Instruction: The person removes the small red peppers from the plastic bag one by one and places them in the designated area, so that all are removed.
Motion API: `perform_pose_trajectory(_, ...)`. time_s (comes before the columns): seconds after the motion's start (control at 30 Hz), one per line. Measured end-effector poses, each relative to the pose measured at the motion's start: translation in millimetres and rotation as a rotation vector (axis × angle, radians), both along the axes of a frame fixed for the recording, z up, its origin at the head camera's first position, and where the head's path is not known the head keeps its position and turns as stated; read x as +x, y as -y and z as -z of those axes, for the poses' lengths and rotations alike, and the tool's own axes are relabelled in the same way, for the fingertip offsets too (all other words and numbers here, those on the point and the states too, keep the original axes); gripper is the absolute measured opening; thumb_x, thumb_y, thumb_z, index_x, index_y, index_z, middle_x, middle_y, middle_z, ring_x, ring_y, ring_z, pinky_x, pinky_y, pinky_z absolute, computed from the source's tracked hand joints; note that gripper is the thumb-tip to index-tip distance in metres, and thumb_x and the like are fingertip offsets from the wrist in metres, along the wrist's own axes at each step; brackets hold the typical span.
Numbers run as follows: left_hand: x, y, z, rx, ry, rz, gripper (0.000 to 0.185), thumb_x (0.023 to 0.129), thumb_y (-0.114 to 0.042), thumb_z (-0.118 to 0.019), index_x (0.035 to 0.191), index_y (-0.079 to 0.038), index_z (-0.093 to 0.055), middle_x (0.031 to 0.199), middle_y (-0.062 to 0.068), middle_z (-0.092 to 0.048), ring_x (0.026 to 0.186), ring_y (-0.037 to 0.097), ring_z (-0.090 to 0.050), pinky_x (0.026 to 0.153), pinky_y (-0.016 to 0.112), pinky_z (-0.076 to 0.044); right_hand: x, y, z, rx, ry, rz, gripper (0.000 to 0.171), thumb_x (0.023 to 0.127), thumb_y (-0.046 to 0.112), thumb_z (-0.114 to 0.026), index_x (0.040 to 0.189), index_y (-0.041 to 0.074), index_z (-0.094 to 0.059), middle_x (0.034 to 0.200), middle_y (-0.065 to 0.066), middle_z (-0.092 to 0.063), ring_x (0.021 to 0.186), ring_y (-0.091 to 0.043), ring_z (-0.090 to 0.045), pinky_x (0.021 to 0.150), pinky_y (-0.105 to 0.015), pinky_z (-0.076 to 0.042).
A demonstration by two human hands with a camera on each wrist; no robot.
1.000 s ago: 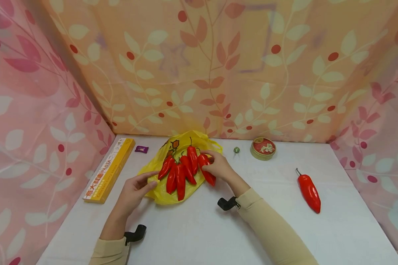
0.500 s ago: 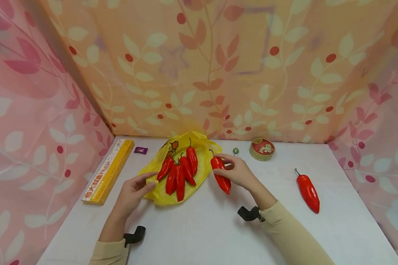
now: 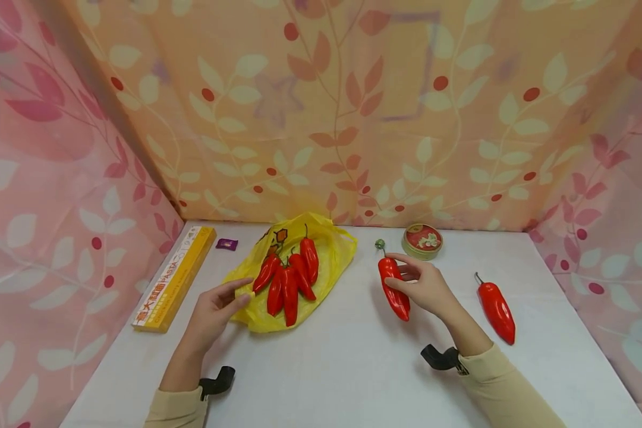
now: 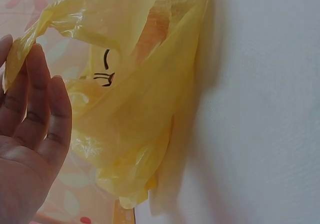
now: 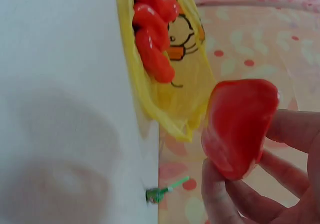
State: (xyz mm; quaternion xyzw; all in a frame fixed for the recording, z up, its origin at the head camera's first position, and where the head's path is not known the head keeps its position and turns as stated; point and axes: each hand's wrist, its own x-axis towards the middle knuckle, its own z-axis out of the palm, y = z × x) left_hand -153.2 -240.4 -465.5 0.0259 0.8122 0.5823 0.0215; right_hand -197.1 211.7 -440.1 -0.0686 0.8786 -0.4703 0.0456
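Note:
My right hand point(image 3: 427, 290) pinches a red pepper point(image 3: 393, 294) above the white table, to the right of a yellow plastic bag point(image 3: 329, 252). In the right wrist view, this pepper point(image 5: 240, 129) is seen from its end, between thumb and fingers. Several more red peppers point(image 3: 290, 297) lie on the spread-out bag. At the bag's left edge, my left hand point(image 3: 210, 318) pinches the plastic; the left wrist view has the bag's edge point(image 4: 22, 58) between its fingers. Another red pepper point(image 3: 497, 312) lies alone on the right side of the table.
A yellow-and-white pasta box point(image 3: 175, 279) lies at the left, with a small purple wrapped candy point(image 3: 227, 244) beside it. Near the back are a green lollipop point(image 3: 380, 244) and a round red-lidded tin point(image 3: 422, 241). Patterned cloth walls point(image 3: 321, 119) enclose the table point(image 3: 331, 368).
My right hand has lifted one pepper off the bag and carried it to the right, across the table. The left hand has stayed at the bag's edge.

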Motion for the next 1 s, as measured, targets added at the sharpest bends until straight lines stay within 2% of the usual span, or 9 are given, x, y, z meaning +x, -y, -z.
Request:
perform_pose_trajectory(0.2,-1.1,0,1.3,0.017,-0.002,0.003,0.046,0.094,-0.039,-0.070,0.135,-0.016,-0.066,0.140,0.008,-0.060,0.110,0.019,-0.055,0.090,0.017,-0.052,11.1,-34,-4.1,0.073,-0.003,0.032,0.064,0.089,0.044,-0.076,0.146,0.024,-0.054,0.133,-0.020,-0.062,0.114,-0.038,-0.064,0.079,-0.042,-0.061)
perform_pose_trajectory(0.3,-0.9,-1,0.8,0.027,-0.007,0.009,0.047,0.095,-0.038,-0.070,0.136,-0.014,-0.065,0.140,0.007,-0.060,0.110,0.019,-0.056,0.090,0.017,-0.052,16.2,-52,-4.3,0.147,-0.014,0.060,0.067,0.089,0.048,-0.074,0.148,0.024,-0.053,0.132,-0.021,-0.063,0.116,-0.039,-0.063,0.081,-0.044,-0.060)
perform_pose_trajectory(0.6,-1.8,-2,3.0,0.005,0.002,0.012,0.051,0.095,-0.040,-0.070,0.137,-0.012,-0.064,0.138,0.007,-0.061,0.112,0.020,-0.056,0.090,0.018,-0.052,29.2,-106,-1.0,0.312,-0.041,0.120,0.069,0.092,0.042,-0.073,0.150,0.013,-0.049,0.132,-0.027,-0.059,0.111,-0.043,-0.062,0.075,-0.046,-0.061)
perform_pose_trajectory(0.83,-1.6,-1,2.7,-0.017,0.018,0.003,0.051,0.094,-0.042,-0.070,0.137,-0.015,-0.064,0.138,0.007,-0.060,0.112,0.024,-0.054,0.089,0.018,-0.053,33.9,-129,3.1,0.482,-0.036,0.125,0.067,0.090,0.034,-0.076,0.146,0.007,-0.051,0.110,-0.025,-0.061,0.096,-0.037,-0.056,0.066,-0.043,-0.059)
perform_pose_trajectory(1.0,-1.1,0,2.2,-0.016,0.022,-0.002,0.051,0.094,-0.043,-0.070,0.137,-0.017,-0.064,0.139,0.004,-0.060,0.115,0.025,-0.054,0.090,0.017,-0.052,35.9,-135,9.8,0.529,-0.015,0.124,0.068,0.089,0.030,-0.077,0.145,0.003,-0.050,0.103,-0.022,-0.059,0.089,-0.033,-0.053,0.062,-0.039,-0.057)
